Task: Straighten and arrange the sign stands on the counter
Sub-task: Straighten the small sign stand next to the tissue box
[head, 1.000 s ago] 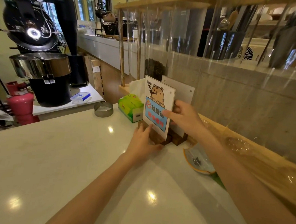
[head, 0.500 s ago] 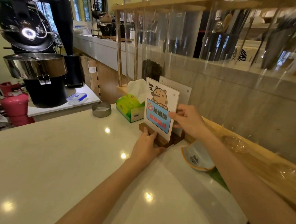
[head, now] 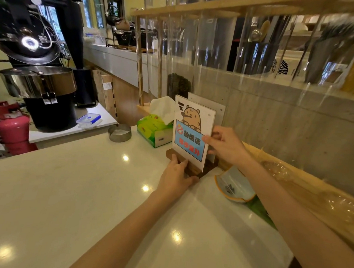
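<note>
A sign stand with a cartoon tiger and a blue no-smoking panel stands upright in a dark wooden base on the white counter. My left hand presses on the front of that base. My right hand pinches the sign's right edge. Directly behind it stands a second sign stand, a plain white panel, mostly hidden by the front one.
A green tissue box and a round metal ashtray sit left of the signs. A blue dish with an orange rim lies to the right. A concrete wall and a wooden ledge run behind. A black coffee roaster stands far left.
Both hands keep their hold on the front sign stand. The stand has barely shifted; the camera has moved slightly.
</note>
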Demonstrator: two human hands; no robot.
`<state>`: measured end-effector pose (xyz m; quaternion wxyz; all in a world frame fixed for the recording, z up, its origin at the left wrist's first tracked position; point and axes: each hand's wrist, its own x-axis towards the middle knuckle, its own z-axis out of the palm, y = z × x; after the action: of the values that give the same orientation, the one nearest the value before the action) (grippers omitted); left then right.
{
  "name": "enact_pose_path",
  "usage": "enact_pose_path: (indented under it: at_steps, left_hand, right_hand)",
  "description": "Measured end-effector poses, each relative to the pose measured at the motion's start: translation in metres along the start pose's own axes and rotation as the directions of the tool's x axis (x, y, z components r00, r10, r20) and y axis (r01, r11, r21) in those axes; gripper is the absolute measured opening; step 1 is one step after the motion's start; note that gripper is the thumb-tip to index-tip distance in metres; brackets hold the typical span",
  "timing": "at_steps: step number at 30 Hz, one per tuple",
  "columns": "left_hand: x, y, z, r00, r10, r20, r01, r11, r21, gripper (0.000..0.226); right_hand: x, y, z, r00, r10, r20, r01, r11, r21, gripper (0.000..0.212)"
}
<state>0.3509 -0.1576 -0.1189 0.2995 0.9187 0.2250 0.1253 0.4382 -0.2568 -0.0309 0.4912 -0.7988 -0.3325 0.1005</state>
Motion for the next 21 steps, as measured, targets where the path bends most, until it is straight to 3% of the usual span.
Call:
enact_pose_path:
  at_steps: [16,21]
  left_hand:
    - [-0.0013,0.0026,-0.0010,0.999,-0.024,0.039,0.024,1.000,-0.010,0.064]
    - [0.0005,0.0015,-0.0093,0.997,-0.026,0.068,0.029,0.999,-0.045,0.062]
  right_hand:
    - [0.0016,0.0025,0.0008,1.000,-0.025,0.001,0.025,0.999,-0.034,0.027]
    - [-0.0009,0.0019,0.0080,0.997,-0.042,-0.058,0.039,0.998,-0.054,0.039]
